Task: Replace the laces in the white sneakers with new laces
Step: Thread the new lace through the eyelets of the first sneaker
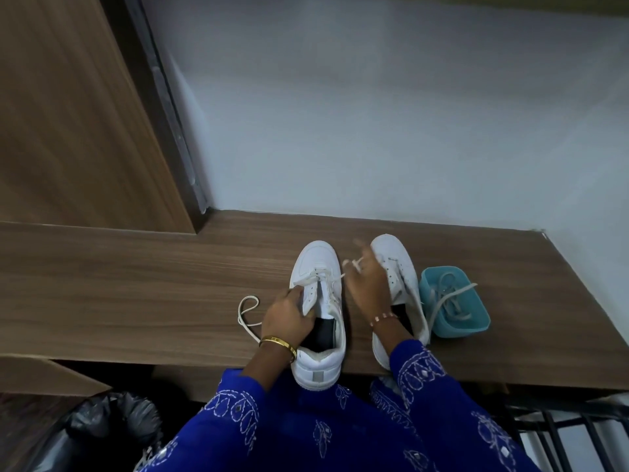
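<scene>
Wood-grain brown laminate worktop (170,284) is carrying two white leather sneakers side by side, toes pointing at the pale wall (374,114). On the left white sneaker (318,321), the heel is hanging slightly over the worktop's near edge, and a white flat lace (246,316) is running through its lowest eyelets and looping out over bare worktop to the left. The left hand (287,318) is gripping the tongue and eyelet flap of this sneaker, fingers curled round it. The right hand (369,287) is hovering between the two sneakers, its fingers pinching the other end of the lace, though motion blur is hiding the exact hold. The right white sneaker (401,284) is lying unlaced, partly under the right wrist, just beside a small light-blue plastic tub (454,303) holding a bundle of white laces (449,298). The tub is sitting near the worktop's right edge. Open worktop is stretching far left, bounded by a tall wooden panel (68,114).
</scene>
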